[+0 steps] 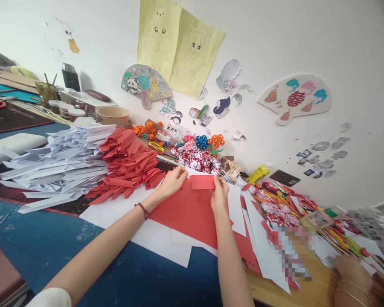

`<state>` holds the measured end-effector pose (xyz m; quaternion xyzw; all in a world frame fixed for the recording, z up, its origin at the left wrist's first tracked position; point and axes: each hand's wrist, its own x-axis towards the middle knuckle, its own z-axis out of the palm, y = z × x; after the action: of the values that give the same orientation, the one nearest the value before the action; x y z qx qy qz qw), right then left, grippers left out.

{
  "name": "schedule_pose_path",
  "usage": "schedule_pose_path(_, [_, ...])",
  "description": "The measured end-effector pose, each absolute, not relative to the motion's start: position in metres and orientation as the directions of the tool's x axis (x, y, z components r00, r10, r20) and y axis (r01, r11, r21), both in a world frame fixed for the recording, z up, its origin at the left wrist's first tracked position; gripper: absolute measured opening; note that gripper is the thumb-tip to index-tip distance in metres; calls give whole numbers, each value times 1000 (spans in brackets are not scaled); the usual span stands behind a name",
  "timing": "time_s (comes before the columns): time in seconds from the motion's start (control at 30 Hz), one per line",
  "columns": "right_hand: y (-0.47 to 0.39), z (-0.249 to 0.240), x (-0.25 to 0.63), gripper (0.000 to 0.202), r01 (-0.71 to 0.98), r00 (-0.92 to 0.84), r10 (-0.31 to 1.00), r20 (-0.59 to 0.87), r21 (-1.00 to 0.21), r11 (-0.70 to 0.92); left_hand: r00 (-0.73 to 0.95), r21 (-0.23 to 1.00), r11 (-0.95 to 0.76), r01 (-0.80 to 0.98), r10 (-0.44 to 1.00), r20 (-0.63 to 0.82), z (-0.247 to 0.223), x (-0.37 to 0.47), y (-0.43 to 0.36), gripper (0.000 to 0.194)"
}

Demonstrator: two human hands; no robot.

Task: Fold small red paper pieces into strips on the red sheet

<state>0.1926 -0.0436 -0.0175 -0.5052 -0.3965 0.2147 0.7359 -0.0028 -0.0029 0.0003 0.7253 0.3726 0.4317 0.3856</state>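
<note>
My right hand [220, 194] pinches the right end of a small red paper rectangle [202, 182], held above a large red sheet [182, 217]. Just left of it is my left hand [173, 182], its fingers curled together and apart from the rectangle; whatever they may hold is hidden. White sheets [160, 243] lie under the red one. To the left of my hands rises a heap of folded red paper pieces [128, 157], and beyond it a bigger heap of folded white pieces [60, 162].
Red-and-white paper balls [200, 161] and craft flowers [216, 140] stand against the wall behind my hands. A bowl [112, 116] and jars sit at back left. At the lower right, another person's hand [353, 273] is beside scattered colourful pieces [286, 192].
</note>
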Motion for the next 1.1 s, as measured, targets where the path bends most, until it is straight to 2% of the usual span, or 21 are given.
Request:
schedule_pose_path(0.13, [-49,-14,181,35,91,495,779,385,-914,394,414,886,-420,194,854,315,-2,1,-2,27])
schedule_pose_path(0.23, [-55,-7,178,29,93,389,845,366,-928,360,335,879,-428,211,876,347,-4,1,3,23])
schedule_pose_path(0.33, [-59,-5,178,27,149,196,945,263,-960,236,214,873,-423,244,901,377,-4,-1,8,22])
schedule_pose_path(0.43, [-59,-8,176,27,205,56,987,148,-970,134,241,843,-460,279,883,402,-2,-4,8,23])
schedule_pose_path(0.53, [-56,-14,171,30,204,30,990,136,-971,127,301,808,-504,306,856,420,0,-5,6,26])
schedule_pose_path(0.7, [-55,-12,169,24,212,11,972,234,-951,226,385,793,-528,305,830,404,0,-4,5,29])
schedule_pose_path(0.87, [-58,-5,169,14,285,9,968,251,-929,238,416,787,-556,267,803,427,1,-2,-1,27])
schedule_pose_path(1.1, [-59,-5,171,13,306,4,975,223,-928,211,421,789,-567,236,791,443,3,-2,-4,24])
